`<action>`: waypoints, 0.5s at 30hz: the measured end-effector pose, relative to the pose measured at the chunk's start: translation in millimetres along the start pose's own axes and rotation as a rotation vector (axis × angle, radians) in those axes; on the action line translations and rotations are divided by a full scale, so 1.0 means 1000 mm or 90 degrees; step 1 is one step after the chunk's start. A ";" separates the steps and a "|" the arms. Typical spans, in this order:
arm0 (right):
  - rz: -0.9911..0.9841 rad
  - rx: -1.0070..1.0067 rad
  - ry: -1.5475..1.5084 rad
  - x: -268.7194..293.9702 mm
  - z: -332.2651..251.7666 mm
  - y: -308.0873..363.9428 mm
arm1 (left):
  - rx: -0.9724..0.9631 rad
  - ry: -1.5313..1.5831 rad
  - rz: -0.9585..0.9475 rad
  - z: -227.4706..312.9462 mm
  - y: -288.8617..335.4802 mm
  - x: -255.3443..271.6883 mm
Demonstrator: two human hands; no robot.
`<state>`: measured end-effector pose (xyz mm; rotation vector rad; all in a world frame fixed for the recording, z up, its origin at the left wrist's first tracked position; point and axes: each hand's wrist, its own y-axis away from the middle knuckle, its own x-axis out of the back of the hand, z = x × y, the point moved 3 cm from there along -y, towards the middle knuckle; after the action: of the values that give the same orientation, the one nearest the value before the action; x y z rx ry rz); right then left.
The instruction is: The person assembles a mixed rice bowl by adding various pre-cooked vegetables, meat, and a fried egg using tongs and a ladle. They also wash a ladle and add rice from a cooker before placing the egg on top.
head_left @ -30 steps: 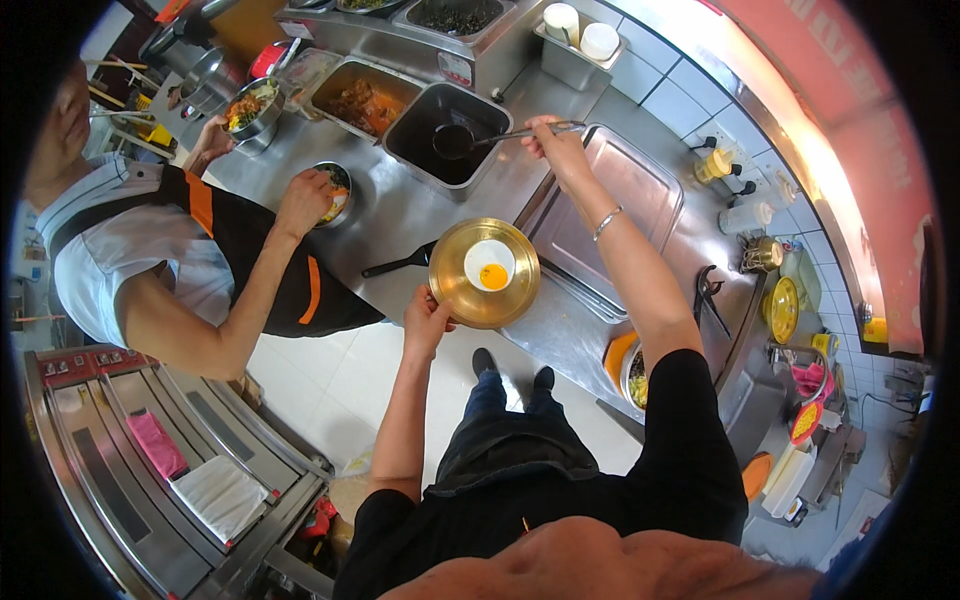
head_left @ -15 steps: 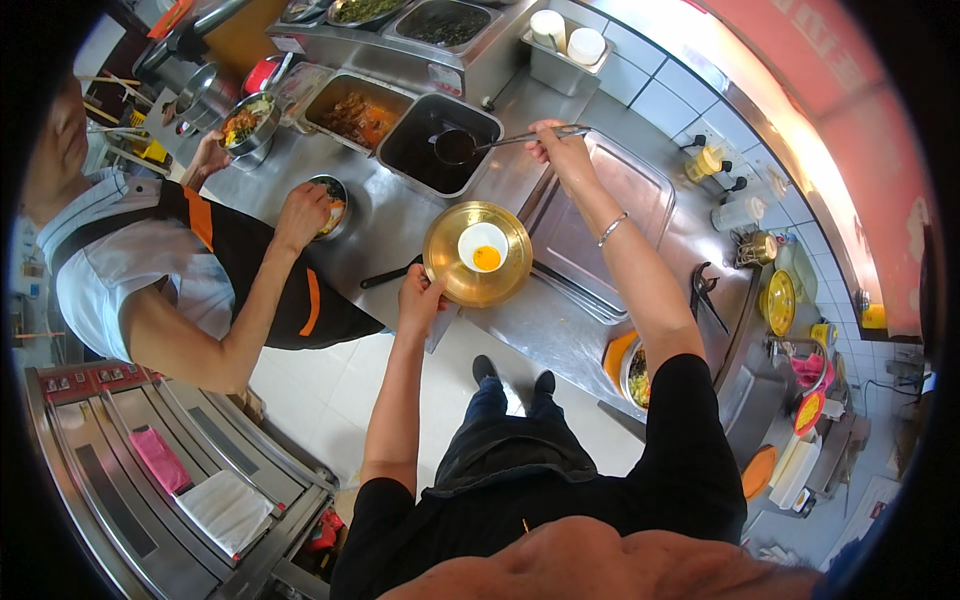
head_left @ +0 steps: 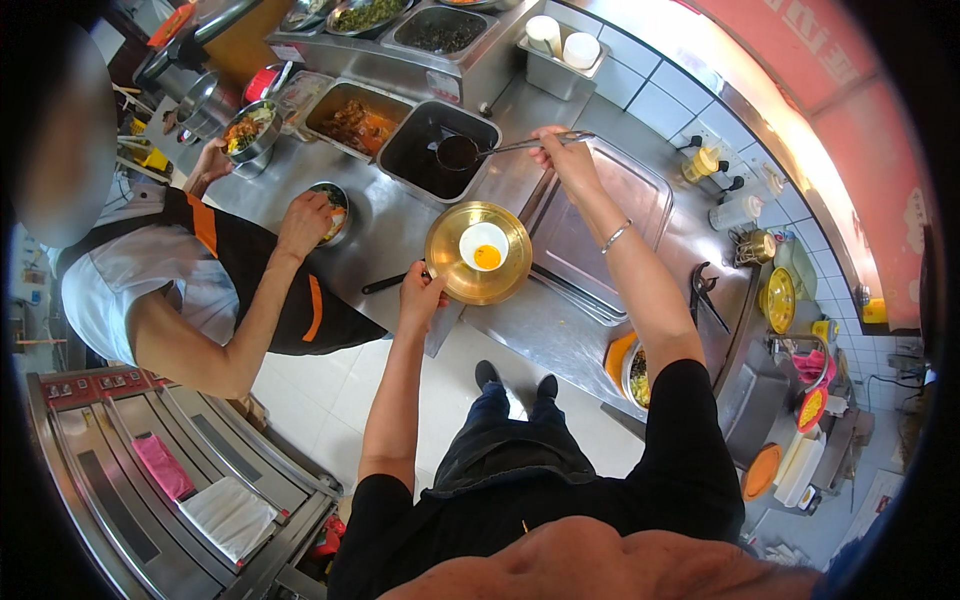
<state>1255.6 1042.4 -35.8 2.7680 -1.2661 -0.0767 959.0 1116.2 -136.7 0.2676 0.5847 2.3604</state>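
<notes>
My left hand (head_left: 424, 297) pinches the near-left rim of a round golden plate (head_left: 445, 270), held level above the counter's front edge. On the plate sits a round white piece with an orange-yellow yolk (head_left: 487, 257); it looks like an egg, though I cannot tell if a small bowl holds it. My right hand (head_left: 560, 155) is closed around the handle of a long metal ladle (head_left: 518, 146). The ladle's bowl, filled with dark liquid, is at the steel pan (head_left: 423, 188) of dark sauce. A silver bangle circles my right wrist.
A lidded steel tray (head_left: 612, 215) lies at right, with a whisk (head_left: 575, 292) and tongs (head_left: 704, 290) nearby. A pan of reddish stew (head_left: 360, 122) adjoins the sauce pan. At left a co-worker (head_left: 160, 265) works over a bowl (head_left: 335, 210). A black handle (head_left: 385, 283) juts past the counter edge.
The co-worker's head has tipped forward into view. The ladle bowl has shifted very slightly at the sauce pan; the golden plate stays nearly still.
</notes>
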 end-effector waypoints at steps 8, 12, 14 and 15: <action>-0.003 -0.001 -0.028 0.016 -0.022 0.025 | -0.014 0.001 -0.022 0.000 -0.005 -0.003; 0.002 0.008 -0.048 0.044 -0.032 0.050 | -0.016 0.000 -0.044 0.007 0.008 -0.014; 0.003 0.015 -0.048 0.063 -0.038 0.068 | -0.030 -0.002 -0.063 0.006 0.014 -0.021; 0.004 0.016 -0.045 0.073 -0.044 0.081 | -0.036 -0.003 -0.073 0.006 0.018 -0.026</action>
<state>1246.1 937.9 16.5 2.8065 -1.3003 -0.1606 970.3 1088.9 -124.1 0.2097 0.5164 2.2615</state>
